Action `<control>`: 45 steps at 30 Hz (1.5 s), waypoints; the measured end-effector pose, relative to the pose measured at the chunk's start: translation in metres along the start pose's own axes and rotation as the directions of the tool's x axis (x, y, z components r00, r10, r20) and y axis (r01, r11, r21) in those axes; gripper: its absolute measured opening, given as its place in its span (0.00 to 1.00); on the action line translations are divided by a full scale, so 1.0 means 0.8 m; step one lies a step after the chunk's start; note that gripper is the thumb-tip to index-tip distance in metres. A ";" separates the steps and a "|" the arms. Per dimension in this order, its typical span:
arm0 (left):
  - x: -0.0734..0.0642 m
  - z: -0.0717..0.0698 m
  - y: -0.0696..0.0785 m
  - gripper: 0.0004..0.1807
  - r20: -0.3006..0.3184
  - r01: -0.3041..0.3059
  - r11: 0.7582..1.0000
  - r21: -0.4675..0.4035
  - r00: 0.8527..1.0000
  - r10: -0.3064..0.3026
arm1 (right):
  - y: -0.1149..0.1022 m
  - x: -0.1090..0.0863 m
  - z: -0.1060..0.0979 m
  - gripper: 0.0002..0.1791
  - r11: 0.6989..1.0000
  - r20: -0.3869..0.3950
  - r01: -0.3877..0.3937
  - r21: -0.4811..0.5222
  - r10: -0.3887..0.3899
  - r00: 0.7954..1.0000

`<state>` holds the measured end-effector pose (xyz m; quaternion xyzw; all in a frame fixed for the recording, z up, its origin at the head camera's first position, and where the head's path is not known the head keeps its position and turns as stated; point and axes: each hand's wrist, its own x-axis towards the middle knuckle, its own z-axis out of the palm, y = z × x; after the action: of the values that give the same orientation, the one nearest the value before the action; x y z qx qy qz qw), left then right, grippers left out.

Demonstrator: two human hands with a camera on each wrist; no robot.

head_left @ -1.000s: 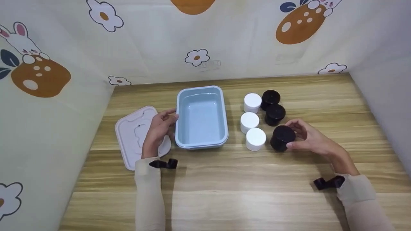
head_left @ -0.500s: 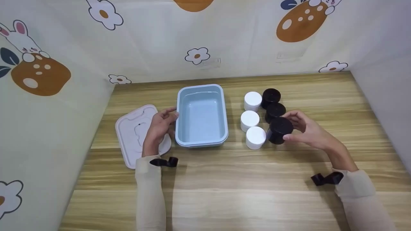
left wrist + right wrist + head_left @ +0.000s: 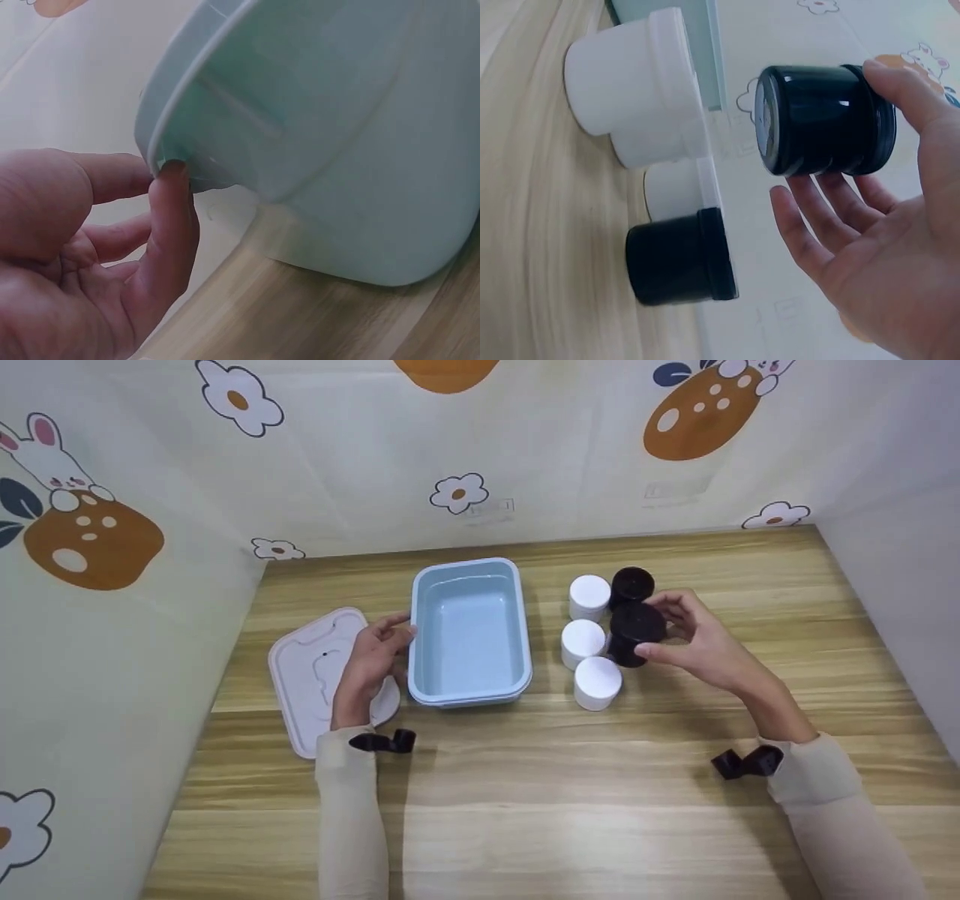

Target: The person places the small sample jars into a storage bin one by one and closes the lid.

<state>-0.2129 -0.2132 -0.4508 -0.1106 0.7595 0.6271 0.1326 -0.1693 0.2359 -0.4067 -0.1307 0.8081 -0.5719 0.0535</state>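
Observation:
At the left side of the light-blue tub (image 3: 525, 660), my left hand (image 3: 375, 652) pinches the rim. The left wrist view shows its fingertips (image 3: 171, 176) at the underside of the tub's rim (image 3: 161, 124). My right hand (image 3: 701, 641) holds a black lidded jar (image 3: 637, 622) raised off the table, fingers on the far side and thumb near. The right wrist view has this held jar (image 3: 817, 120) lying sideways in frame, above a standing black jar (image 3: 671, 259). Another black jar (image 3: 632, 583) stands just behind; a further one is hidden by the held jar in the head view.
Three white lidded jars (image 3: 583, 641) stand in a row between the tub and the black jars. A pale pink lid (image 3: 300, 690) lies on the wooden table (image 3: 525, 810), partly under my left forearm. Patterned walls (image 3: 360, 450) border the table's back and sides.
My right hand has lifted the nearest black jar and carried it back and left, over the other black jars. The left hand stays at the tub's rim.

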 end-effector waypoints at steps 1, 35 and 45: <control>0.000 0.000 0.001 0.26 0.000 0.005 1.000 0.001 1.000 -0.005 | -0.002 0.002 0.002 0.31 1.000 -0.008 -0.006 0.006 0.006 1.000; 0.005 0.005 -0.002 0.27 0.015 -0.011 0.999 -0.035 1.000 0.012 | -0.074 0.090 0.072 0.40 0.981 0.031 -0.110 -0.163 0.116 0.993; 0.004 0.009 -0.001 0.27 0.021 -0.010 0.999 -0.050 1.000 0.011 | -0.099 0.117 0.100 0.40 0.969 0.024 -0.152 -0.193 0.160 0.987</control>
<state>-0.2153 -0.2063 -0.4535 -0.1031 0.7427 0.6477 0.1348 -0.2280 0.1129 -0.3541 -0.0826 0.8656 -0.4833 0.1016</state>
